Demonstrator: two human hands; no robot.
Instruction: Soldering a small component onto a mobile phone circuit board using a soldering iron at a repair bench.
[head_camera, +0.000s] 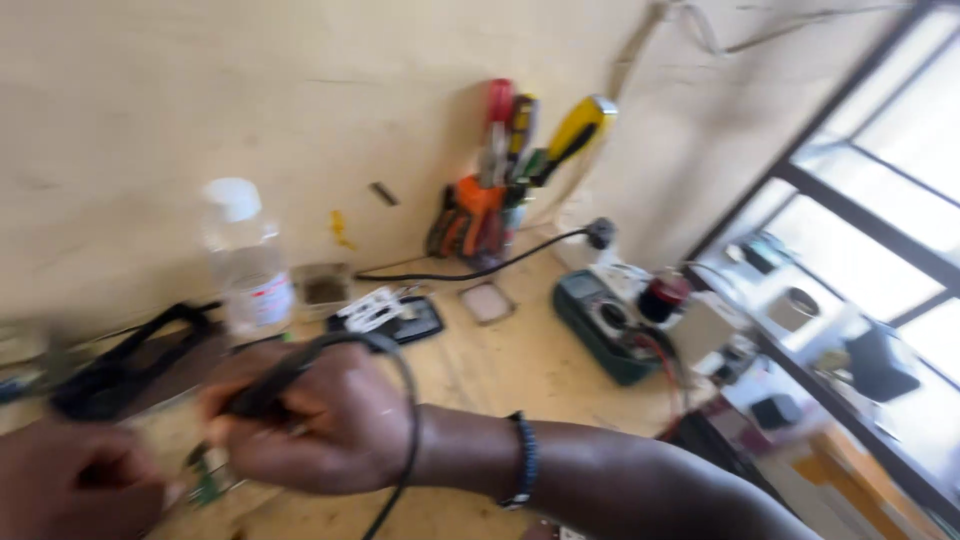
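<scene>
My right hand (310, 420) is closed around a black pen-shaped tool with a black cord (290, 368), its tip pointing down to the left at a small green circuit board (205, 485) on the wooden bench. My left hand (70, 490) sits at the bottom left corner, fingers curled beside the board; motion blur hides whether it grips the board. A dark beaded bracelet (524, 458) circles my right wrist.
A clear plastic bottle (247, 262) with a white cap stands at the back left beside a black stand (120, 360). A holder of screwdrivers and pliers (495, 190) leans at the wall. A green multimeter (600, 325) and cluttered parts lie right, by a window.
</scene>
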